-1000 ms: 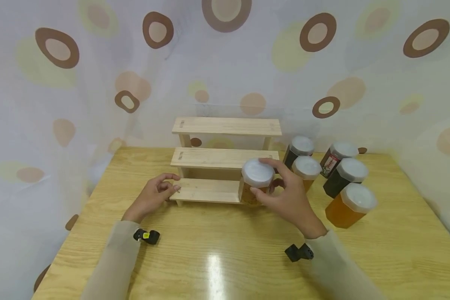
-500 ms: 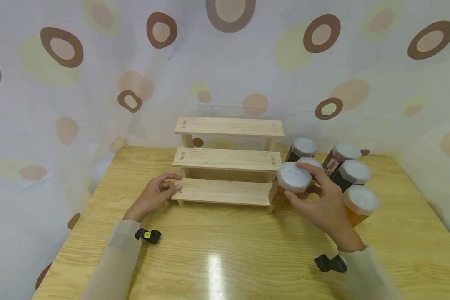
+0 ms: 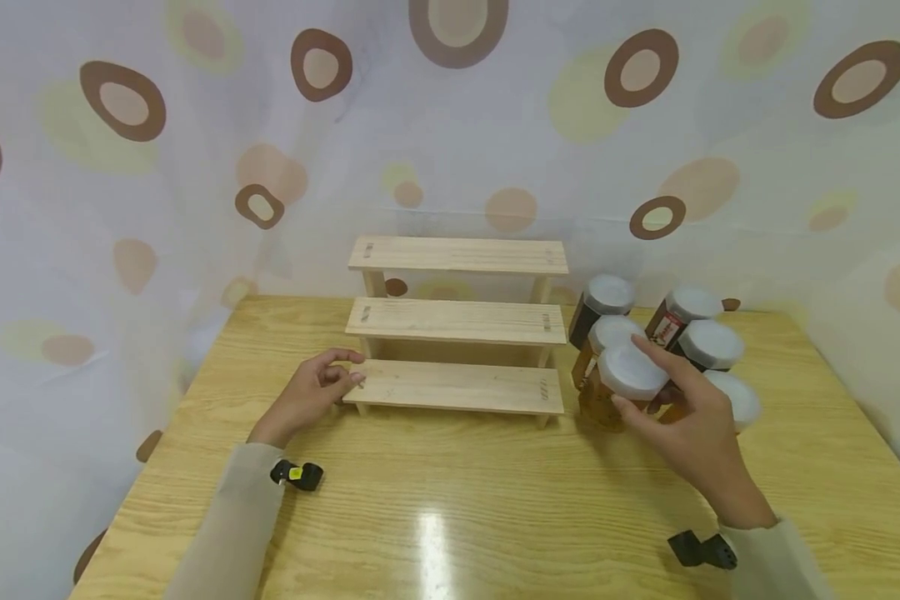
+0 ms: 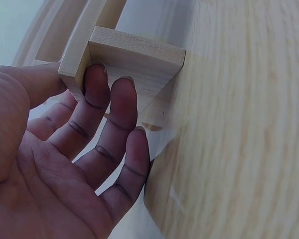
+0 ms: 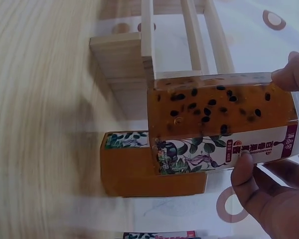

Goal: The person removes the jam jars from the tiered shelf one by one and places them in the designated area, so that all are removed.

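Note:
My right hand (image 3: 693, 429) grips a jar of orange jam with dark seeds (image 5: 209, 107) near its white lid (image 3: 633, 372). That jar is to the right of a three-tier wooden shelf (image 3: 450, 387) and looks raised off the table in the right wrist view. Beside it stands another orange jar (image 5: 149, 174), partly hidden behind it. At the shelf's left end my left hand (image 3: 311, 392) pinches the lowest board, its thumb on one face and fingertips (image 4: 123, 97) beneath, near the end support (image 4: 139, 55).
Several more lidded jars are grouped on the right of the table: dark ones (image 3: 598, 310) at the back, and an orange one (image 3: 733, 398) partly behind my right hand. A patterned sheet (image 3: 450, 150) hangs behind the wooden table (image 3: 390, 500).
My right hand has carried the jar rightwards from in front of the lowest board's right end to beside the other jars. The left hand stays at the shelf's end.

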A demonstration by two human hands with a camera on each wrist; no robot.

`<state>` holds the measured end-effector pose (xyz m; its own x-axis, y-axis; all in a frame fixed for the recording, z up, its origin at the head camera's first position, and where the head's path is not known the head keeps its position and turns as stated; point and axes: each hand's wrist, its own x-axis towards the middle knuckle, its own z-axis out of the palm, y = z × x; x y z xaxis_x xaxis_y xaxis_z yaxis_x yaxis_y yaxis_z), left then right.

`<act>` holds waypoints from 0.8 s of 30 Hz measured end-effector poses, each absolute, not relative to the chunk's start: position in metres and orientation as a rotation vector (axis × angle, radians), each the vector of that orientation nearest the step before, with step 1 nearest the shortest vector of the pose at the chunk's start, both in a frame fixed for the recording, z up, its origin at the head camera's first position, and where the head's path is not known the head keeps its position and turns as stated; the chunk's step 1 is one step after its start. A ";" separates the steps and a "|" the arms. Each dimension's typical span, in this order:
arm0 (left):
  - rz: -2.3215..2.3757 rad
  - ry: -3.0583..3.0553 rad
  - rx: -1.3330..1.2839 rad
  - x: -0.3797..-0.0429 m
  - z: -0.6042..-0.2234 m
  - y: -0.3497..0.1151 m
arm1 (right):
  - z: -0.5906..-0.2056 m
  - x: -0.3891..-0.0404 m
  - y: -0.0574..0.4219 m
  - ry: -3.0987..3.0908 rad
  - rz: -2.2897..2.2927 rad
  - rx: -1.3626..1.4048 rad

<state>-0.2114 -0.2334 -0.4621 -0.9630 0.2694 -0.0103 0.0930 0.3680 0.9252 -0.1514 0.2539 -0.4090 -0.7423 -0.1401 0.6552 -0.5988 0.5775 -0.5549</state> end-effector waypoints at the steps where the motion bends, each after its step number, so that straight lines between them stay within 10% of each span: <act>1: 1.652 2.461 0.331 -0.211 -0.462 -0.233 | -0.410 -0.151 0.255 -2.256 1.075 0.580; 24: 1.664 2.463 0.345 -0.211 -0.463 -0.233 | -0.445 -0.147 0.260 -2.296 1.116 0.520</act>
<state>-0.2106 -0.2329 -0.4626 -0.9624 0.2715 0.0051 0.1060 0.3583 0.9276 -0.1468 0.2598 -0.4447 -0.7854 -0.1080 0.6095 -0.5461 0.5844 -0.6002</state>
